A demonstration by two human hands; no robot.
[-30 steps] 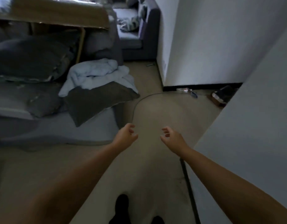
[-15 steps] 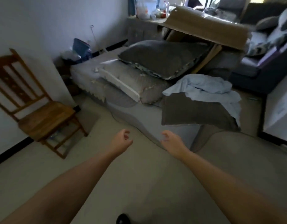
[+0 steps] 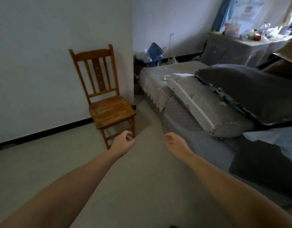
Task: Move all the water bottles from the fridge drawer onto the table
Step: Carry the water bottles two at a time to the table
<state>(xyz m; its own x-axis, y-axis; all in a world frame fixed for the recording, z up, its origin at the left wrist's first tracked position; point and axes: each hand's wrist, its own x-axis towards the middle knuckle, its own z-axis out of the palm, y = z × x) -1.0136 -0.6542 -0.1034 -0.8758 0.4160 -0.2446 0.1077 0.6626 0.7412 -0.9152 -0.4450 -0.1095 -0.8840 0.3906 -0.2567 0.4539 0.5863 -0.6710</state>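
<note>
Nearest the camera, two bare forearms reach forward from the bottom of the frame over a pale floor. The left hand and the right hand hang side by side just below the centre, apart from each other, each with fingers loosely curled and nothing in them.

No fridge, drawer or water bottle can be made out in this view, so the task's things are out of sight. My reading is that the person is between carries, walking with free hands, either toward the fridge or looking for it. The next move would call for turning until the fridge drawer comes into view, then reaching in for a bottle.

Beyond the hands, one wooden chair stands against the white wall at centre left. To the right lies one low bed with two large cushions: a pale patterned cushion and a dark cushion leaning over it. One light blue cloth lies at the right edge.

Farthest off, at upper right, one covered desk carries a blurred clutter under a bright window; I cannot tell whether bottles stand among it.
</note>
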